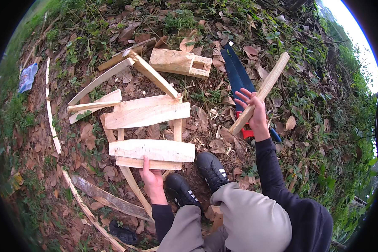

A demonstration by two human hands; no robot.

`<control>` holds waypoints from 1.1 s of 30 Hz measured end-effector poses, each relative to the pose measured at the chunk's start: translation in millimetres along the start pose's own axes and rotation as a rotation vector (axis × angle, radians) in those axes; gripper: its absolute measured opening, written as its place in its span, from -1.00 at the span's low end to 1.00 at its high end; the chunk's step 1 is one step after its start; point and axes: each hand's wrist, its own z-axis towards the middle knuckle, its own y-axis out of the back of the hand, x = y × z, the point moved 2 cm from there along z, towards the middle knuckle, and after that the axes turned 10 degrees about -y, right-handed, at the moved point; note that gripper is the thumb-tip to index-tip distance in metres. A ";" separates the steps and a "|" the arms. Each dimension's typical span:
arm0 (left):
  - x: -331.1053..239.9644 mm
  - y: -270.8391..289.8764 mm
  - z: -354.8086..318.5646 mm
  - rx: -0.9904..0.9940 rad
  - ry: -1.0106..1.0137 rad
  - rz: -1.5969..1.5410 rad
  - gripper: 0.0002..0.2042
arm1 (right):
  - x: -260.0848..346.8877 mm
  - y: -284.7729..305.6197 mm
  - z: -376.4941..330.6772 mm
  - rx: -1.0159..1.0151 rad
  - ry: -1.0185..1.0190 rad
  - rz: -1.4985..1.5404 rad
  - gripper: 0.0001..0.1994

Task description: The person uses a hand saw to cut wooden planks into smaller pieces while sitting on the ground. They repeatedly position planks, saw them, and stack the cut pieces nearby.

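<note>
My left hand (153, 183) pinches the near edge of a pale wooden board (155, 150), thumb on top and the other fingers hidden beneath. This board lies across a rough wooden frame (178, 128), with another pale board (149, 116) beyond it and a narrower strip (147, 163) along its near edge. In my right hand (256, 110) a thick wooden stick (269, 81) rests slantwise across the palm, several fingers stretched out beside it. Beneath that hand a handsaw (236, 67) with a dark blue blade and red handle lies on the ground.
A notched wood block (176, 63) lies beyond the frame, near leaning slats (155, 76). Long thin strips (50, 109) and a bark-edged slab (109, 200) lie to the left. A plastic wrapper (27, 78) sits far left. Dry leaves and plants cover the sloping ground around my shoes (210, 170).
</note>
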 end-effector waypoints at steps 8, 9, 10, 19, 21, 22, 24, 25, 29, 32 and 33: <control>82.7 -15.1 9.4 -0.041 0.107 0.003 -0.58 | -16.5 51.4 -26.1 -0.184 0.021 -0.052 -0.84; 89.3 -18.9 9.5 -0.053 0.116 0.002 -0.58 | -17.8 52.3 -26.5 -0.175 0.019 -0.044 -0.84; 95.4 -22.8 10.3 -0.066 0.124 0.000 -0.58 | -19.9 52.0 -26.5 -0.164 0.016 -0.036 -0.83; 60.2 -33.8 17.6 0.213 0.443 0.436 -0.46 | -89.4 -2.5 -63.6 0.007 -0.129 -0.249 -0.65; 25.5 -25.9 10.6 0.421 0.750 0.719 -0.36 | -106.0 -17.8 -76.6 0.183 -0.371 -0.182 -0.62; 11.9 -19.5 4.8 0.441 0.756 0.664 -0.31 | -112.1 -32.5 -85.2 0.289 -0.423 -0.181 -0.60; -14.3 -33.9 -12.7 0.492 0.664 0.545 -0.27 | -127.9 -68.7 -98.5 0.311 -0.428 -0.166 -0.54; -20.8 -39.3 -17.9 0.474 0.567 0.490 -0.35 | -137.5 -88.0 -104.9 0.357 -0.419 -0.161 -0.50; -21.6 -42.1 37.3 0.211 0.161 0.295 -0.58 | -160.0 -114.7 -105.0 0.509 -0.570 -0.248 -0.39; -39.8 -43.8 95.7 0.277 0.065 0.427 -0.65 | -145.6 -115.4 -114.6 0.570 -0.711 -0.383 -0.52; -35.9 -40.9 119.4 0.289 0.076 0.545 -0.60 | -141.8 -105.3 -111.0 0.572 -0.696 -0.451 -0.58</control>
